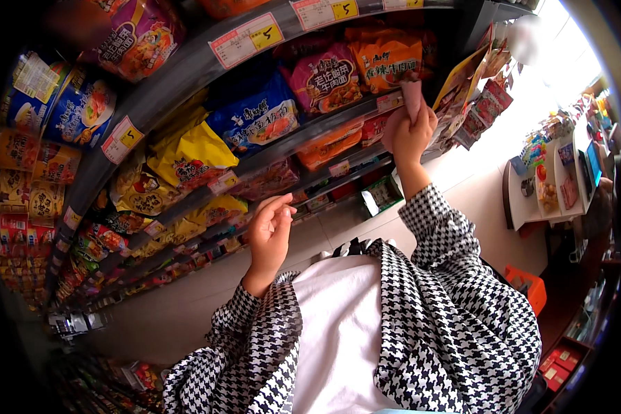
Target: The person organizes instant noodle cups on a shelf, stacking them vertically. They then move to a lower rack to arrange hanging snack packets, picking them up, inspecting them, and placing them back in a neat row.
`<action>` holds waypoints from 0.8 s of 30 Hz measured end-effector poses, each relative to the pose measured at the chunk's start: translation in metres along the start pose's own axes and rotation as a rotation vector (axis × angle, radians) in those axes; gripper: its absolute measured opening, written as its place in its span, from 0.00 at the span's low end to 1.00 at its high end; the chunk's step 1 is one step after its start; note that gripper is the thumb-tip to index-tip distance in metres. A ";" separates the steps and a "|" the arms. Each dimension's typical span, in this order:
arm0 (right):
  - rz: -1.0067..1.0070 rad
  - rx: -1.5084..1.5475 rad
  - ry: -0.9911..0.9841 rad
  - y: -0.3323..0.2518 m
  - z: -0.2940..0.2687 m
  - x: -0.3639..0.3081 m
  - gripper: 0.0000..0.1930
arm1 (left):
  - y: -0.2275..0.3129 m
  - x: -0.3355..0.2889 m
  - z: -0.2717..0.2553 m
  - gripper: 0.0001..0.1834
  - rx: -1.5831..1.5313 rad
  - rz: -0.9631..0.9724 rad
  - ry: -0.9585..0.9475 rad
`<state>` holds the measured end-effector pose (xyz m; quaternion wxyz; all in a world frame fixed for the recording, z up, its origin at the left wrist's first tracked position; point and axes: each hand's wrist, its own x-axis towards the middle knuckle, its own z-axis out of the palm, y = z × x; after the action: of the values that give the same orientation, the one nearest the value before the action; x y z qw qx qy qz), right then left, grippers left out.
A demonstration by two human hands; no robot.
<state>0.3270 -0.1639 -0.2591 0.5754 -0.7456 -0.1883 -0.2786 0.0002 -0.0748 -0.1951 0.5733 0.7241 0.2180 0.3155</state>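
Nearest, the wearer's checked jacket and white shirt fill the lower middle of the view. The left grip is raised ahead of the jacket, fingers loosely curved toward the right, holding nothing that shows; it is near the lower packs and apart from the cloth. Further out, the right grip is closed narrowly on a pink cloth, which is at the right end of the upper shelf, in front of the orange pack. The cloth's long axis runs roughly up the view, its free end pointing away from the wearer; a looser fold shows left of the wrist. Contact with the shelf or pack cannot be confirmed. The step in hand is judged to be wiping at the shelf front; the next move would call for a firm hold on the cloth and a path clear of the packs. Beyond, purple, blue and yellow packs run leftward along the shelf. Hanging packets are just right of the right grip; farther off, a white surface bears small goods.
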 end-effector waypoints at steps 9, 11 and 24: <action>-0.290 0.130 -0.581 -0.046 0.034 -0.092 0.26 | -0.009 -0.008 0.011 0.15 0.027 -0.009 -0.051; -0.329 0.276 -0.786 -0.075 0.033 -0.106 0.30 | -0.007 -0.010 0.013 0.15 0.018 -0.029 -0.043; -0.174 0.442 -0.836 -0.020 -0.071 -0.024 0.15 | -0.010 -0.004 0.064 0.14 -0.003 -0.112 -0.049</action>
<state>0.2826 -0.2263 -0.2466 0.5696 -0.6349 -0.5201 0.0448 0.0430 -0.1193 -0.2149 0.5963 0.7173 0.2435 0.2657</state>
